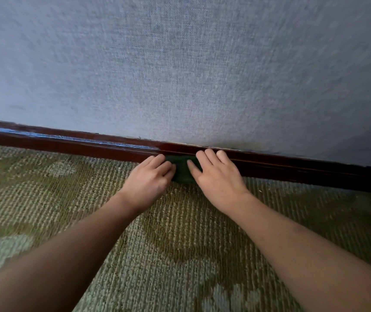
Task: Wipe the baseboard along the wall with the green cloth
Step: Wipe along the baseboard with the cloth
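Note:
A dark brown glossy baseboard (90, 146) runs along the foot of the wall from left to right. The small dark green cloth (182, 171) lies bunched against it in the middle of the view, mostly covered by my hands. My left hand (150, 179) grips the cloth's left side with curled fingers. My right hand (216, 174) lies flat with straight fingers, the thumb on the cloth and the fingertips touching the baseboard.
A grey-blue textured wall (180, 75) fills the upper half of the view. A green and beige patterned carpet (168, 255) covers the floor up to the baseboard. The baseboard to the left of my hands shows a wet-looking sheen.

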`<action>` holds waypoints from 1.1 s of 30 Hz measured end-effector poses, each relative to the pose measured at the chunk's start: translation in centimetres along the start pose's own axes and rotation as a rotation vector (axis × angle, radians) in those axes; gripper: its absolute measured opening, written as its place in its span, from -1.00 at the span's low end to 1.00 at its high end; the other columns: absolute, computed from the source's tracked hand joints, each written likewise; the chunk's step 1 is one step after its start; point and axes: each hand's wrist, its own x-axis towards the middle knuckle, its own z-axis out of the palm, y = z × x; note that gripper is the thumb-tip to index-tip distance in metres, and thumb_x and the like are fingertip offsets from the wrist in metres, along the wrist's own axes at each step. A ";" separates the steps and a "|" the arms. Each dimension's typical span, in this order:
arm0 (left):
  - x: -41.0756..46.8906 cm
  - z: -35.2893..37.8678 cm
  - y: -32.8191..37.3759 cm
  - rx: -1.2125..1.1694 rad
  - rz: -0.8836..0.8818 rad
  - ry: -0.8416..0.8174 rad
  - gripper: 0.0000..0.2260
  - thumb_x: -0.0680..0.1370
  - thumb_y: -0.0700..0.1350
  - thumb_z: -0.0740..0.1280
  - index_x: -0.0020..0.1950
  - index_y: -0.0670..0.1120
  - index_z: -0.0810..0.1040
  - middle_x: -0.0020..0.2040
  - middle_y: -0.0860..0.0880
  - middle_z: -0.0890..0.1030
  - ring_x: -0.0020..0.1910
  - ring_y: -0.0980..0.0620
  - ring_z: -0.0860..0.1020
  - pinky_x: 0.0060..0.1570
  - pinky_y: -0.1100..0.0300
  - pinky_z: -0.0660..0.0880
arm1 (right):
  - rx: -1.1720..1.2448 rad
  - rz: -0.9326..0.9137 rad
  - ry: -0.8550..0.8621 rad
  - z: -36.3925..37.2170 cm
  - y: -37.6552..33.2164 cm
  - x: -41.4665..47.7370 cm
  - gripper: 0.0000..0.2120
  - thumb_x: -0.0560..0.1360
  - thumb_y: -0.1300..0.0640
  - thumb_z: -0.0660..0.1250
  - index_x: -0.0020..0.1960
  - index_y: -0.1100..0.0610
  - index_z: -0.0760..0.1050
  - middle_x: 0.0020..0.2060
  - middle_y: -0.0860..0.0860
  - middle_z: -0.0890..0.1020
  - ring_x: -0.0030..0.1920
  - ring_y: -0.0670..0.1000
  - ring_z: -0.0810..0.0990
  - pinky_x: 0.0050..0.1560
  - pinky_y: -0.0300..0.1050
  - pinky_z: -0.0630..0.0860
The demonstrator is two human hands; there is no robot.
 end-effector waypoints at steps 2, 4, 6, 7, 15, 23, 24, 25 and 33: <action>-0.9 -0.3 -0.1 0.000 -0.017 -0.001 -0.67 0.41 -0.23 0.12 -0.10 -0.33 0.65 -0.32 -0.12 0.60 -0.34 -0.10 0.56 -0.37 0.18 0.50 | 0.003 -0.019 0.076 -0.2 -0.5 0.2 -0.62 0.42 0.15 0.18 0.20 0.01 0.53 -0.14 -0.06 0.55 -0.10 -0.03 0.52 -0.11 -0.17 0.42; -1.1 -0.6 -0.7 0.021 -0.043 0.019 -0.68 0.43 -0.24 0.12 -0.07 -0.33 0.64 -0.25 -0.16 0.62 -0.30 -0.12 0.57 -0.32 0.15 0.52 | -0.016 -0.017 0.098 -0.4 -0.6 0.5 -0.61 0.40 0.14 0.25 0.22 0.02 0.52 -0.13 -0.04 0.56 -0.09 -0.02 0.53 -0.10 -0.16 0.43; -0.8 -1.0 -1.5 0.044 -0.069 0.041 -0.68 0.44 -0.25 0.12 -0.07 -0.33 0.64 -0.18 -0.19 0.64 -0.27 -0.13 0.58 -0.29 0.13 0.53 | -0.034 0.026 0.109 -0.8 -0.4 1.1 -0.58 0.38 0.15 0.26 0.24 0.04 0.51 -0.11 -0.03 0.56 -0.09 -0.01 0.53 -0.09 -0.16 0.43; -0.6 -1.2 -1.8 0.055 -0.072 0.051 -0.68 0.44 -0.24 0.12 -0.08 -0.32 0.65 -0.16 -0.19 0.65 -0.27 -0.13 0.59 -0.29 0.13 0.53 | -0.033 0.054 0.114 -1.1 -0.4 1.4 -0.57 0.38 0.16 0.21 0.24 0.04 0.51 -0.11 -0.02 0.56 -0.09 -0.01 0.53 -0.10 -0.15 0.43; -0.3 -0.2 -2.9 -0.001 -0.038 0.034 -0.72 0.46 -0.26 0.16 -0.07 -0.33 0.64 -0.13 -0.20 0.66 -0.22 -0.14 0.62 -0.24 0.12 0.55 | -0.022 0.080 -0.042 -0.6 -0.8 1.8 -0.52 0.48 0.14 0.24 0.40 0.06 0.31 0.02 0.01 0.51 0.03 0.02 0.49 0.00 -0.12 0.41; -0.2 0.5 -2.5 -0.054 -0.119 0.030 -0.70 0.43 -0.31 0.11 -0.12 -0.35 0.63 -0.25 -0.20 0.62 -0.31 -0.12 0.57 -0.32 0.12 0.55 | 0.081 0.037 -0.114 0.0 -1.1 2.4 -0.51 0.56 0.27 0.02 0.48 0.21 0.06 0.18 0.12 0.36 0.19 0.13 0.34 0.17 -0.02 0.27; 0.0 0.4 -2.5 -0.059 -0.133 0.029 -0.70 0.42 -0.31 0.10 -0.14 -0.35 0.63 -0.28 -0.19 0.61 -0.32 -0.12 0.57 -0.33 0.11 0.54 | 0.095 0.034 -0.115 0.0 -1.1 2.5 -0.51 0.56 0.27 0.03 0.47 0.21 0.06 0.18 0.13 0.36 0.19 0.14 0.33 0.17 -0.02 0.27; 0.0 0.5 -2.4 -0.061 -0.149 0.027 -0.69 0.41 -0.31 0.10 -0.15 -0.35 0.63 -0.29 -0.19 0.60 -0.32 -0.13 0.56 -0.33 0.11 0.54 | 0.118 0.033 -0.117 0.1 -1.1 2.5 -0.52 0.56 0.27 0.03 0.47 0.20 0.07 0.18 0.13 0.35 0.19 0.14 0.32 0.17 -0.01 0.26; -1.6 0.4 0.1 -0.079 -0.090 -0.088 -0.79 0.22 -0.32 0.49 -0.17 -0.30 0.66 -0.34 -0.12 0.61 -0.34 -0.10 0.57 -0.37 0.20 0.54 | 0.128 -0.022 -0.198 -0.1 -1.7 0.8 -0.53 0.55 0.25 0.08 0.44 0.18 0.15 0.12 0.13 0.34 0.14 0.14 0.29 0.12 -0.01 0.23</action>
